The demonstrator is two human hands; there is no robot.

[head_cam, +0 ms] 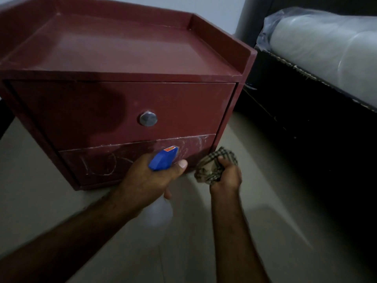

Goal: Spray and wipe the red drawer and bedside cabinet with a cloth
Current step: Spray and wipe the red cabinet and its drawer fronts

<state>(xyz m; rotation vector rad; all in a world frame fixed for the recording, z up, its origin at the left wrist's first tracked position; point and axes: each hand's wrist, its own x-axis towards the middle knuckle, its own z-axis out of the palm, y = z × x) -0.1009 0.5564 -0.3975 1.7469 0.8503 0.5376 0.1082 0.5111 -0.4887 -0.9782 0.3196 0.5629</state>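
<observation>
As I watch through the head camera, left hand (146,176): wrapped round the neck of the spray bottle (162,159), thumb lying alongside the blue head, fingers curled underneath; whether one is on the trigger I cannot tell.
Spray bottle: blue head with a small orange label near the nozzle; pale body hangs blurred below the hand. Nozzle points at the lower drawer (98,162), close to its front; I cannot tell if it touches.
Right hand (225,176): clenched round the cloth (214,164), just right of the left hand, low at the cabinet's right front corner.
Cloth: checked, beige and dark, bunched into a wad that sticks out above the fist. It sits just beside the lower drawer's right end; contact I cannot make out.
Lower drawer: red front, whitish scribbles and smears across it, heaviest toward the right end.
Upper drawer (91,111): red front, directly above the lower one, round metal knob (148,118) at its middle. Darker patch left of the knob; wet or shadow, I cannot say.
Bedside cabinet (122,48): red, standing on the floor (265,201); top has a raised rim along the back and sides.
Floor: pale.
Bed frame (306,129): dark, just right of the cabinet.
Mattress (326,48): lying on the frame, wrapped in clear plastic.
</observation>
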